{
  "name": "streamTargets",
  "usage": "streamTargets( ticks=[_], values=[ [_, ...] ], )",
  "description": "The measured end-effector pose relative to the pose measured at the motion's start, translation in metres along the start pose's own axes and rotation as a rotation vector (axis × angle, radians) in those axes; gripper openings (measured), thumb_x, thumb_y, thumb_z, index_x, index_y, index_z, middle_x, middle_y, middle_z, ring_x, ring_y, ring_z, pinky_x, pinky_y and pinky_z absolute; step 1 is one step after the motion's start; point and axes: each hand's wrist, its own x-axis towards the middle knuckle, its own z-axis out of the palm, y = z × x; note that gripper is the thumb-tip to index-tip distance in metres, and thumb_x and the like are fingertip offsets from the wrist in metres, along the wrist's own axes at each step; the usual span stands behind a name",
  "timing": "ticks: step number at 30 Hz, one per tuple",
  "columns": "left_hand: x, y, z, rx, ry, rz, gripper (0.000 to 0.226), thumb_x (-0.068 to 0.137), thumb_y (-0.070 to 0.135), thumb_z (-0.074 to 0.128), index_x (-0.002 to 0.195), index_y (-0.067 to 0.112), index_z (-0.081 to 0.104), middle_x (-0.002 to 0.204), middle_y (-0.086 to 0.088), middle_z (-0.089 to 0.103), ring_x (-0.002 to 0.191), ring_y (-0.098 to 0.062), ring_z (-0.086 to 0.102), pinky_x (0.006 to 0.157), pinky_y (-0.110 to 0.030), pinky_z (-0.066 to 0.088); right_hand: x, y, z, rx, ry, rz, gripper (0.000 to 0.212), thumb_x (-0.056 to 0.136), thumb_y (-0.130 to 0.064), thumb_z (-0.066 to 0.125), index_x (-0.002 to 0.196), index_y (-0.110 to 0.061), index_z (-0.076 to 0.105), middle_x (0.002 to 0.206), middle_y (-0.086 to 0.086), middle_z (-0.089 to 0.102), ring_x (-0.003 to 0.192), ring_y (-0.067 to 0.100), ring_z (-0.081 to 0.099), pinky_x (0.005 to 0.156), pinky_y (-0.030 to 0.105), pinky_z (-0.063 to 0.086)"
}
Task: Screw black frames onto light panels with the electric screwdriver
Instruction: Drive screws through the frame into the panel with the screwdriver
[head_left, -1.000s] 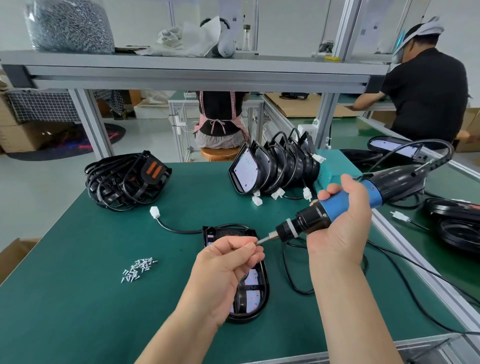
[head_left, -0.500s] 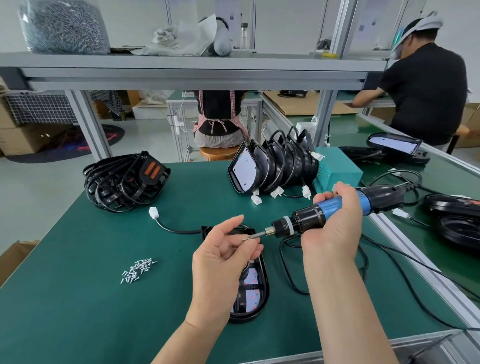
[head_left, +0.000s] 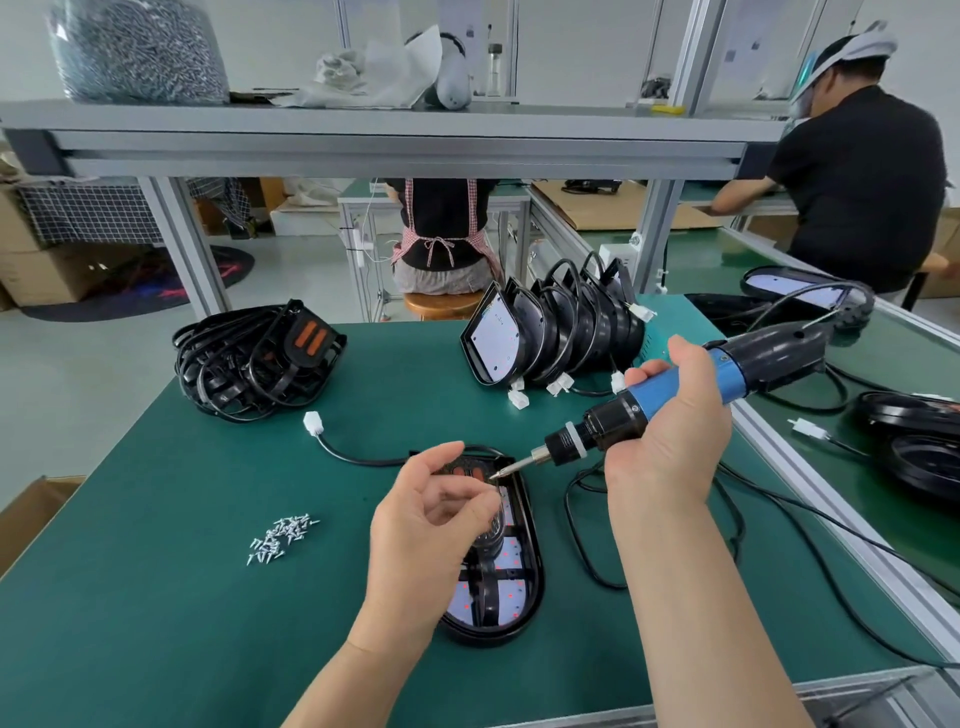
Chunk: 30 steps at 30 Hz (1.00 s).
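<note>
Above the light panel (head_left: 514, 551) lying flat mid-counter (head_left: 156, 597) under its black frame (head_left: 485, 582), your left hand (head_left: 431, 519) fingers (head_left: 470, 496) pinch at the bit tip (head_left: 511, 470), likely seating a screw too small to see, while your right hand (head_left: 670, 441) grips the screwdriver (head_left: 613, 421); next, aim squarely into a frame hole.

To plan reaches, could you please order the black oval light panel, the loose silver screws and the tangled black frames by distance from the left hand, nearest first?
1. Black oval light panel, directly under the left hand.
2. Loose silver screws, on the mat to its left.
3. Tangled black frames, at the table's back left.
</note>
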Motion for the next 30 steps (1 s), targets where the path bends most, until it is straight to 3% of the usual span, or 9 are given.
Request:
streamTargets(
  ticks=[3,5,8,10,14,18,21,25,30],
  values=[
    [0.012,-0.008,-0.019,0.217,0.234,0.081,0.044,0.080,0.014,0.082,0.109,0.040,0.063,0.098,0.010,0.067,0.090,-0.004,0.063,0.078,-0.019,0.049,0.008,0.001,0.007,-0.040,-0.053,-0.063,0.014,0.088,-0.015,0.069,0.093,-0.017,0.056,0.063,-0.003,0.056,0.055,0.014,0.058,0.057,0.022,0.051],
    [0.021,-0.011,-0.029,0.334,0.321,0.016,0.041,0.080,0.029,0.082,0.111,0.040,0.058,0.107,0.012,0.054,0.099,-0.002,0.055,0.082,-0.023,0.042,0.013,0.005,0.011,-0.067,-0.085,-0.101,0.014,0.088,-0.012,0.068,0.092,-0.015,0.055,0.063,-0.002,0.056,0.054,0.016,0.056,0.057,0.024,0.050],
    [0.033,-0.013,-0.034,0.379,0.204,-0.234,0.067,0.071,0.059,0.078,0.124,0.032,0.047,0.113,0.009,0.049,0.101,-0.004,0.053,0.082,-0.028,0.041,0.019,0.015,0.015,-0.118,-0.127,-0.159,0.014,0.085,-0.011,0.069,0.091,-0.013,0.055,0.061,-0.003,0.056,0.051,0.014,0.055,0.057,0.027,0.051],
    [0.036,-0.014,-0.029,0.377,0.084,-0.363,0.082,0.067,0.065,0.076,0.130,0.025,0.043,0.113,0.007,0.056,0.105,-0.011,0.056,0.087,-0.034,0.043,0.022,0.024,0.017,-0.154,-0.152,-0.187,0.015,0.081,-0.012,0.068,0.090,-0.011,0.056,0.058,-0.005,0.056,0.049,0.013,0.054,0.055,0.026,0.051],
    [0.040,-0.020,-0.023,0.423,-0.007,-0.432,0.075,0.061,0.054,0.083,0.118,0.018,0.051,0.114,0.003,0.066,0.106,-0.017,0.064,0.094,-0.039,0.051,0.029,0.044,0.020,-0.217,-0.196,-0.202,0.017,0.084,-0.007,0.069,0.092,-0.009,0.054,0.061,-0.004,0.057,0.049,0.014,0.054,0.054,0.029,0.049],
    [0.044,-0.024,-0.026,0.328,-0.024,-0.436,0.048,0.075,0.030,0.088,0.110,0.020,0.057,0.106,0.002,0.073,0.095,-0.013,0.071,0.075,-0.028,0.053,0.037,0.059,0.025,-0.282,-0.243,-0.213,0.020,0.079,-0.013,0.069,0.092,-0.009,0.055,0.063,-0.004,0.058,0.050,0.012,0.055,0.056,0.034,0.050],
    [0.044,-0.028,-0.024,0.297,-0.001,-0.425,0.046,0.074,0.028,0.088,0.108,0.020,0.057,0.102,0.003,0.074,0.092,-0.013,0.072,0.070,-0.025,0.051,0.041,0.066,0.028,-0.295,-0.254,-0.203,0.021,0.077,-0.015,0.070,0.091,-0.010,0.056,0.072,0.002,0.059,0.049,0.013,0.056,0.056,0.031,0.051],
    [0.045,-0.031,-0.024,0.257,0.013,-0.424,0.046,0.073,0.027,0.089,0.107,0.021,0.059,0.099,0.004,0.076,0.089,-0.014,0.074,0.072,-0.027,0.053,0.046,0.073,0.029,-0.319,-0.270,-0.195,0.019,0.076,-0.016,0.070,0.089,-0.013,0.057,0.062,-0.004,0.060,0.049,0.014,0.056,0.052,0.028,0.050],
    [0.046,-0.033,-0.026,0.207,0.006,-0.423,0.046,0.073,0.026,0.089,0.108,0.022,0.060,0.095,0.005,0.078,0.084,-0.012,0.075,0.075,-0.030,0.056,0.045,0.080,0.026,-0.390,-0.294,-0.212,0.020,0.074,-0.021,0.071,0.088,-0.018,0.058,0.065,0.003,0.060,0.050,0.017,0.059,0.049,0.027,0.047]
  ],
)
